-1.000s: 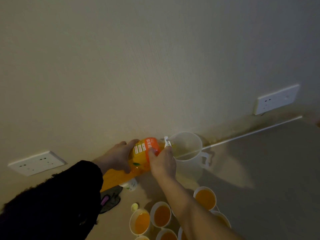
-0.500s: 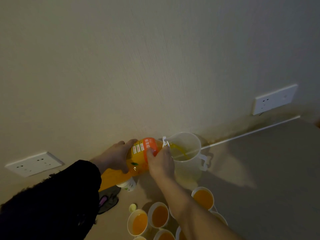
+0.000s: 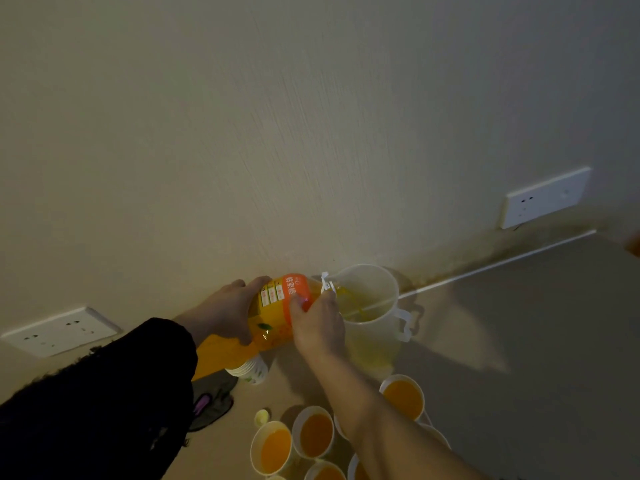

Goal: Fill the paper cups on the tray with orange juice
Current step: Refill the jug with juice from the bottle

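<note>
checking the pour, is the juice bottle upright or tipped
Tipped: left hand and right hand hold the bottle sideways, neck at the jug rim.

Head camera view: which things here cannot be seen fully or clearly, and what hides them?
In the head view:
Paper cups: several cut off by the bottom edge, others covered by the right forearm; the count is unclear.
Bottle: its base is behind the black sleeve, its neck under the right hand.
Dark object beside the sleeve: too dim to identify.
Orange thing: cut off by the right edge.
</note>
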The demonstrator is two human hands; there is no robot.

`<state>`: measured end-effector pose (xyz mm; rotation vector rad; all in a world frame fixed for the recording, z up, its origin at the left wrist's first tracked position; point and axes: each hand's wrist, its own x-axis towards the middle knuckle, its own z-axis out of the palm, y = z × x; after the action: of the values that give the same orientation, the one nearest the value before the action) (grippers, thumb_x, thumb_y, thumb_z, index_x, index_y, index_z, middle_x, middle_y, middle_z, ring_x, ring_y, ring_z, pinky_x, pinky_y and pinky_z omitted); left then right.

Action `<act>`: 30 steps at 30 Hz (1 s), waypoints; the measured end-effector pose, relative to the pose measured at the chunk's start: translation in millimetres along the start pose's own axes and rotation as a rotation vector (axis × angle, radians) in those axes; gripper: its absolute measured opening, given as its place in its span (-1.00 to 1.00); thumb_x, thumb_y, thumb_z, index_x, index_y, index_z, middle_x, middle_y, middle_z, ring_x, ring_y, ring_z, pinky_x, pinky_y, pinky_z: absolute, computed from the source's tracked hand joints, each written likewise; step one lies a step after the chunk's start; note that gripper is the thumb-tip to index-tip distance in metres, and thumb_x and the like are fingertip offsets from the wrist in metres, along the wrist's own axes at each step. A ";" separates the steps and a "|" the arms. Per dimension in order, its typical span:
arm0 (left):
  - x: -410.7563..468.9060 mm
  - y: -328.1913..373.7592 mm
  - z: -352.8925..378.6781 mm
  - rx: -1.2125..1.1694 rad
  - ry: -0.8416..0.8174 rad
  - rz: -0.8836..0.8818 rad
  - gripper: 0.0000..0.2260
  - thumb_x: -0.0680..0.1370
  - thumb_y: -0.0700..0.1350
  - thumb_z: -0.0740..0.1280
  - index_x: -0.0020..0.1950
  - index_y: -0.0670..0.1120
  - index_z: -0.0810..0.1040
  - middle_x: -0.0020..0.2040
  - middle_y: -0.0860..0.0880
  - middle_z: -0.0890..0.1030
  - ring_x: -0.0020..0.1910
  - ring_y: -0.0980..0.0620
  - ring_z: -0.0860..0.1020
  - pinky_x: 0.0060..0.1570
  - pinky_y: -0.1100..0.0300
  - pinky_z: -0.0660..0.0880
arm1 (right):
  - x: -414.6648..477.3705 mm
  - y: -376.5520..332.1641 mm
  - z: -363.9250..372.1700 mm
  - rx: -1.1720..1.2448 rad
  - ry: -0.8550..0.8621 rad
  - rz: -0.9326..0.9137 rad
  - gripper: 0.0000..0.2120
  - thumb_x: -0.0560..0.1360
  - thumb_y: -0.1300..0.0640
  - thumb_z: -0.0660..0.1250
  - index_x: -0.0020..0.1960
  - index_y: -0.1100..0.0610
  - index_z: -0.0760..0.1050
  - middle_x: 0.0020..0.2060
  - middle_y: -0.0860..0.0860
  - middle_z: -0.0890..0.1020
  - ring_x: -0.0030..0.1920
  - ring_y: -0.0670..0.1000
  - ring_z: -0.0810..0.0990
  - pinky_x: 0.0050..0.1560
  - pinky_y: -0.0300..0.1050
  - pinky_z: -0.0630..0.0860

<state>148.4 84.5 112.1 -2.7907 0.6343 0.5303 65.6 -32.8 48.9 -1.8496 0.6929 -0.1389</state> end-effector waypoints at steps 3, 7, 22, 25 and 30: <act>-0.2 0.5 0.3 -0.008 -0.003 0.001 0.03 0.28 -0.09 0.54 0.53 0.10 -0.09 0.25 -0.09 0.34 0.17 -0.10 0.40 -0.04 0.15 0.45 | 0.0 -0.2 -2.1 0.000 -0.005 0.002 -0.41 0.55 -0.22 0.18 0.40 0.16 0.24 0.29 0.10 0.48 0.22 0.11 0.52 0.19 -0.01 0.51; -0.2 1.7 -2.4 0.000 -0.008 -0.005 0.03 0.29 -0.10 0.54 0.53 0.10 -0.09 0.25 -0.09 0.34 0.19 -0.10 0.40 -0.03 0.15 0.45 | -0.4 -0.9 -3.1 -0.012 -0.007 -0.001 -0.40 0.54 -0.24 0.16 0.40 0.15 0.24 0.28 0.09 0.48 0.22 0.12 0.53 0.19 0.01 0.51; -4.3 6.1 -6.2 0.022 -0.014 -0.011 0.01 0.31 -0.10 0.54 0.53 0.08 -0.09 0.26 -0.09 0.34 0.21 -0.10 0.39 -0.04 0.16 0.42 | -2.1 -0.2 -5.8 0.014 -0.017 -0.003 -0.39 0.55 -0.24 0.16 0.43 0.13 0.21 0.30 0.08 0.46 0.23 0.10 0.51 0.17 -0.03 0.51; -5.0 5.6 -6.1 0.022 -0.007 -0.013 0.00 0.31 -0.10 0.54 0.53 0.09 -0.08 0.26 -0.09 0.34 0.20 -0.10 0.40 -0.02 0.15 0.44 | -1.4 -0.5 -5.6 0.017 -0.015 -0.008 -0.40 0.55 -0.23 0.16 0.42 0.14 0.22 0.30 0.08 0.46 0.24 0.10 0.51 0.18 -0.03 0.50; -3.7 6.2 -7.1 0.024 -0.008 -0.019 0.01 0.30 -0.09 0.54 0.53 0.10 -0.08 0.26 -0.09 0.34 0.21 -0.10 0.39 0.01 0.12 0.45 | -0.4 -0.5 -4.0 0.016 -0.006 -0.012 -0.41 0.55 -0.22 0.17 0.41 0.14 0.23 0.30 0.08 0.47 0.23 0.10 0.52 0.18 -0.03 0.52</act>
<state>144.6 78.3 119.1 -2.7676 0.6083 0.5263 63.8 -35.7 50.9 -1.8384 0.6753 -0.1464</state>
